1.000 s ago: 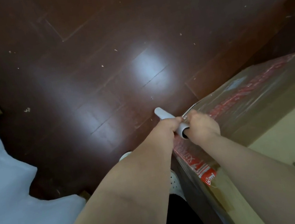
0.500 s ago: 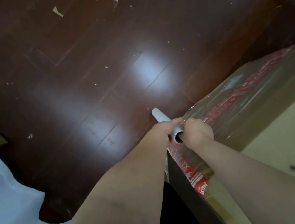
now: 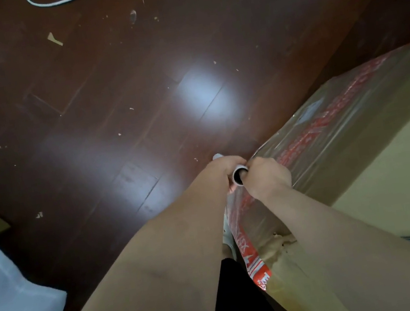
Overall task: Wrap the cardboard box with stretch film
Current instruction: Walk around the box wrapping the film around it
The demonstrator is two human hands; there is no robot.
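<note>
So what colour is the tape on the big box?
The tape is red with white letters, clearest near the box corner in the head view.

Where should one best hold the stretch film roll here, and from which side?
Probably grip the stretch film roll on its narrow round tube, from above, fingers clear of where film runs onto the cardboard box. Left hand and right hand both curl round it so.

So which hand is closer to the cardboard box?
Right. The right hand is over the cardboard box, at its corner; the left hand is off that corner, over the floor. Both grip the film roll.
</note>
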